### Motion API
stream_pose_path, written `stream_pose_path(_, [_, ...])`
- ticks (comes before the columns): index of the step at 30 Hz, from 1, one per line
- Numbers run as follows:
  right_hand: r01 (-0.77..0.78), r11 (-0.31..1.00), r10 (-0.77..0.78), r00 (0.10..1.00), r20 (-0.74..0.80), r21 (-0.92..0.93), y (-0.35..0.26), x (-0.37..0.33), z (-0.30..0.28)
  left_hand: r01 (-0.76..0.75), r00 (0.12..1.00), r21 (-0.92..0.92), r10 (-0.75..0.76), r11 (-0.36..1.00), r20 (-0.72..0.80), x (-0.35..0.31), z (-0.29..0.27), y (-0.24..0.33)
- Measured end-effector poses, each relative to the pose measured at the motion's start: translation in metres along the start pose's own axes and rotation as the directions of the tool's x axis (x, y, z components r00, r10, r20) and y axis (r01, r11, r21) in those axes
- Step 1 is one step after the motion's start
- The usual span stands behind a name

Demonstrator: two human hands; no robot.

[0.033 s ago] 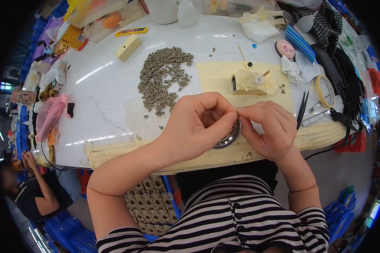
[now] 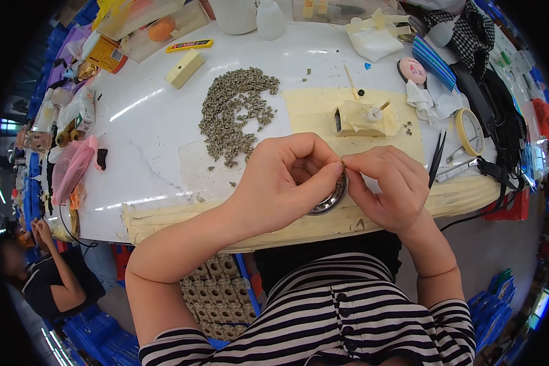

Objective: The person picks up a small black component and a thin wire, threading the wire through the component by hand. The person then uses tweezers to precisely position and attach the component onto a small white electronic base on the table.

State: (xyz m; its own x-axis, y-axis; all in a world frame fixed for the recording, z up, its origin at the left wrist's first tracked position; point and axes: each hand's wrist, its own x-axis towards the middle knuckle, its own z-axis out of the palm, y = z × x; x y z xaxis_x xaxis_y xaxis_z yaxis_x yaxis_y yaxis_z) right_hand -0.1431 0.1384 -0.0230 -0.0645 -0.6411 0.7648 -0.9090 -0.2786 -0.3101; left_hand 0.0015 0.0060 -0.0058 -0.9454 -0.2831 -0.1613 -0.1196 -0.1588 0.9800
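Nothing shifted between the frames: same pose, same spot. Left hand (image 2: pixel 280 183) and right hand (image 2: pixel 384 186) meeting fingertip to fingertip above a round metal dish (image 2: pixel 330 198) at the table (image 2: pixel 146 140) edge, wrists bent inward. Each grip pinched on a tiny piece (image 2: pixel 343 161), too small to identify. Dish mostly hidden beneath the palms.

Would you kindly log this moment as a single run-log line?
left hand: pinching tiny part | right hand: pinching same part, fingertips meeting | below: round metal dish | nearby: pile of small grey parts, tweezers
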Motion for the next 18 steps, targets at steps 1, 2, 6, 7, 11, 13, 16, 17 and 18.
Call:
stream_pose_path(1, [-0.001,1.0,0.001,1.0,-0.001,0.003,-0.0006,0.0002,0.0004,0.003,1.0,0.005,-0.003,1.0,-0.002,-0.0006,0.0,0.0])
stream_pose_path(2, [0.002,1.0,-0.002,1.0,-0.002,0.001,-0.0003,-0.0003,0.0006,0.011,1.0,0.004,-0.011,1.0,0.001,-0.0002,-0.0001,0.0002])
stream_pose_path(6, [0.0,1.0,0.0,1.0,0.006,0.009,-0.0001,-0.0005,-0.0002,0.032,0.999,0.004,-0.033,0.999,0.021,0.001,-0.0018,0.0013])
stream_pose_path(7, [-0.004,1.0,0.004,1.0,0.011,0.015,-0.0003,-0.0003,-0.0008,0.035,0.999,0.005,-0.035,0.999,0.028,0.001,-0.0021,0.0013])
stream_pose_path(11, [-0.003,1.0,0.002,1.0,0.01,0.025,-0.0003,0.0005,-0.0003,-0.029,1.0,0.151,0.029,0.988,-0.002,-0.0014,-0.0004,0.0039])
stream_pose_path(13, [-0.001,1.0,0.001,1.0,0.011,0.023,0.0001,0.0002,-0.0007,-0.086,0.996,0.231,0.087,0.969,0.006,-0.0014,0.0003,0.0058])
stream_pose_path(16, [-0.002,1.0,0.002,1.0,0.021,0.025,0.0,-0.0002,-0.0002,-0.133,0.991,0.301,0.135,0.944,0.012,-0.0013,-0.0005,0.0041])
stream_pose_path(17, [0.001,1.0,-0.001,1.0,0.021,0.025,0.0001,-0.0002,-0.0003,-0.101,0.995,0.249,0.101,0.963,0.012,-0.0012,-0.0005,0.0041])
stream_pose_path(18, [0.003,1.0,-0.004,1.0,0.021,0.025,0.0003,-0.0003,-0.0001,-0.068,0.998,0.195,0.066,0.978,0.015,-0.0013,-0.0005,0.0042])
